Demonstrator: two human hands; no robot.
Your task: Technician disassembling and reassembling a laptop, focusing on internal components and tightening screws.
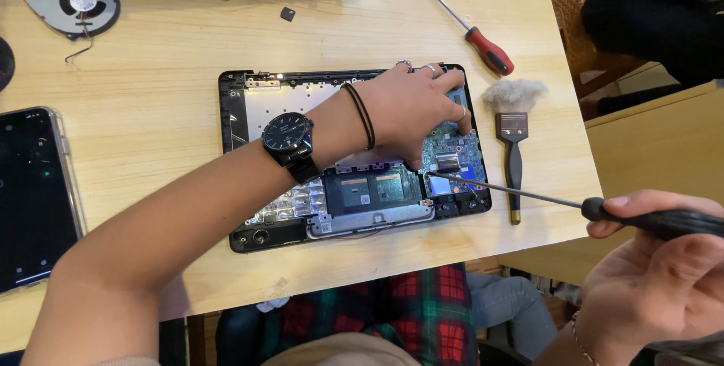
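left hand (pixel 411 113): palm down, fingers spread, pressing flat on the opened laptop base (pixel 241 121); fingertips on the blue circuit board (pixel 456 156). Not gripping anything. Black wristwatch (pixel 287 137) and dark hair tie (pixel 362 113) on the wrist.
right hand (pixel 652 279): closed around the black handle of a long thin screwdriver (pixel 603 209), thumb on top.
screwdriver: shaft runs from the right hand toward the left hand; tip sits at the board edge just under the left thumb. Can't tell if the tip is seated on a screw.
laptop base: on the tabletop (pixel 151 56), cover off, under the left hand. Silver sheet toward the wrist side, black trackpad panel (pixel 369 189) below the palm.
brush (pixel 513 128): black handle, white bristles, lying just beyond the left fingertips, between the two hands.
red-handled screwdriver (pixel 486 49): loose on the tabletop, past the left fingers, apart from the laptop base.
phone (pixel 30 192): dark screen, far side of the left forearm, well apart.
fan (pixel 75 4): round cooling fan, far corner, well apart from both hands.
other: someone in dark clothing (pixel 656 11) at the tabletop edge beyond the right hand.
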